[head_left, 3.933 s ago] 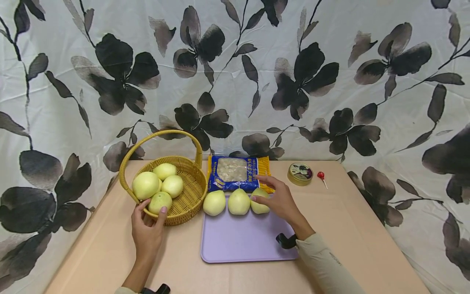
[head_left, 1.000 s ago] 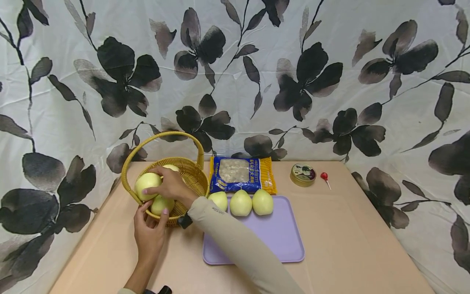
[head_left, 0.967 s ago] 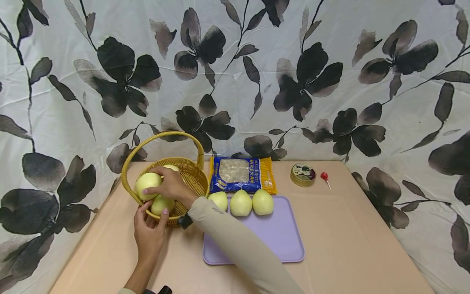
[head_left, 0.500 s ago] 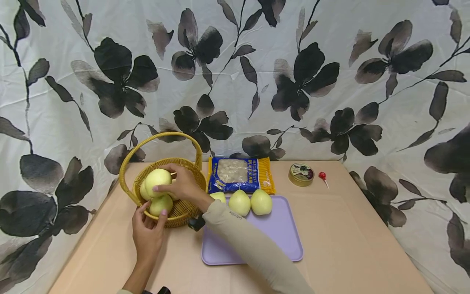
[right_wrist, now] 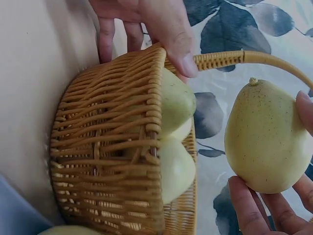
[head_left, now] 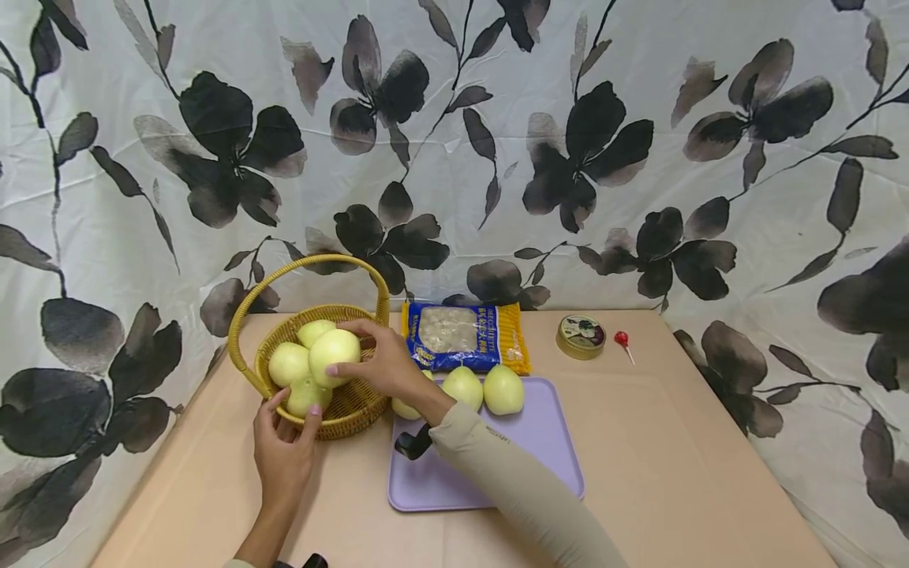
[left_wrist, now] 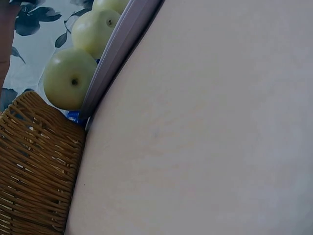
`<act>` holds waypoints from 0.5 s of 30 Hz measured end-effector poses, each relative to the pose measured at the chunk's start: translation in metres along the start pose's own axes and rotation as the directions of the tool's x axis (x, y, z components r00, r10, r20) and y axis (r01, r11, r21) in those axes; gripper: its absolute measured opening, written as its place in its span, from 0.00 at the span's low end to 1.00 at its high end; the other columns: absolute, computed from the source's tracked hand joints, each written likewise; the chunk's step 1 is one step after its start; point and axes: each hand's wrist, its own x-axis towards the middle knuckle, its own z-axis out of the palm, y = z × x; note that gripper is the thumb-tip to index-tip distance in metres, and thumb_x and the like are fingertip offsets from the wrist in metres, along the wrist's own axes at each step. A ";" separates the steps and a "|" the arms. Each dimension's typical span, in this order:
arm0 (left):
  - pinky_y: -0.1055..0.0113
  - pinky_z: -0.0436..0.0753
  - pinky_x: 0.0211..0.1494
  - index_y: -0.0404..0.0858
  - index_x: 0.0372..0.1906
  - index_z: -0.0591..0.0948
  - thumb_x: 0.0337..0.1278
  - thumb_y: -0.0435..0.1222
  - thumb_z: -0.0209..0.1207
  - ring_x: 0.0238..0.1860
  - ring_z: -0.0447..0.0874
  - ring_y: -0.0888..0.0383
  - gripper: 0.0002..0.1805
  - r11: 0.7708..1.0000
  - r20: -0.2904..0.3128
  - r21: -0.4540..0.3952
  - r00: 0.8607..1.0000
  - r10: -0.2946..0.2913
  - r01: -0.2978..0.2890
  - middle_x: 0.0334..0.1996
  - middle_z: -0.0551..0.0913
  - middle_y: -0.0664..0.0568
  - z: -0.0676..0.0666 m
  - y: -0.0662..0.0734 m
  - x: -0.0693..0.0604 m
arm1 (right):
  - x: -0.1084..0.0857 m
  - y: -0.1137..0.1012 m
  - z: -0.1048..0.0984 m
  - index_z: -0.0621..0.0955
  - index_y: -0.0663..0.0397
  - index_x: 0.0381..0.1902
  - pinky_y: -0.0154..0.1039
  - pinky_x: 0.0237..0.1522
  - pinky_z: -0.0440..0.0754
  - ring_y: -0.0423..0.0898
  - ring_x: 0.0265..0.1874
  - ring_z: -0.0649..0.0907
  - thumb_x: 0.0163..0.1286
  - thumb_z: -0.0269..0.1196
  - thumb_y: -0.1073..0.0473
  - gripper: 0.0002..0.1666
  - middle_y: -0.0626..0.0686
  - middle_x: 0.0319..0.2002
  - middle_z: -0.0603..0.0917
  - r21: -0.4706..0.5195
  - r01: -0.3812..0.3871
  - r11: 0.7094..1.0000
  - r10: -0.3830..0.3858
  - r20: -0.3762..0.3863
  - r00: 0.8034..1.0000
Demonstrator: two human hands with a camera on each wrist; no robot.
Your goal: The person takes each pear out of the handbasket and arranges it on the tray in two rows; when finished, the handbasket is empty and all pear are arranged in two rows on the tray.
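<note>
In the head view, my right hand (head_left: 387,364) holds a pale green pear (head_left: 334,357) above the right part of the wicker basket (head_left: 353,430). The right wrist view shows this pear (right_wrist: 266,137) between thumb and fingers, apart from the basket (right_wrist: 107,142). My left hand (head_left: 286,454) grips the basket's near left rim, its thumb over the edge beside a pear (head_left: 308,397). Two other pears, one at the left (head_left: 289,364) and one at the back (head_left: 316,332), lie in the basket.
A purple tray (head_left: 483,473) right of the basket bears three pears, one (head_left: 503,390) at its back edge; my right forearm crosses above it. Behind lies a blue and yellow packet (head_left: 454,335). A round tin (head_left: 581,337) and a red lollipop (head_left: 622,339) are farther right.
My right hand has moved from the tray's pears to the basket, taken hold of the large pear at its left, and lifted it rightward. My left hand stays on the rim.
</note>
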 end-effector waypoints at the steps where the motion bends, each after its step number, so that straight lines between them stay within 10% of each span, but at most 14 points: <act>1: 0.91 0.75 0.59 0.42 0.79 0.66 0.74 0.42 0.66 0.76 0.70 0.37 0.35 1.000 0.001 -0.003 1.000 -0.001 0.001 0.78 0.59 0.44 0.000 0.000 0.000 | -0.002 0.000 -0.002 0.83 0.44 0.67 0.30 0.46 0.86 0.42 0.52 0.86 0.60 0.82 0.56 0.37 0.45 0.59 0.86 0.024 0.001 1.000 -0.001 0.003 1.000; 15: 0.93 0.75 0.56 0.41 0.79 0.67 0.73 0.38 0.67 0.76 0.68 0.34 0.35 1.000 0.000 -0.030 1.000 0.003 -0.003 0.78 0.59 0.43 0.000 -0.003 0.003 | -0.035 0.001 -0.033 0.83 0.43 0.68 0.36 0.49 0.88 0.50 0.54 0.84 0.60 0.82 0.58 0.37 0.48 0.60 0.85 0.121 -0.035 0.992 0.035 -0.001 0.999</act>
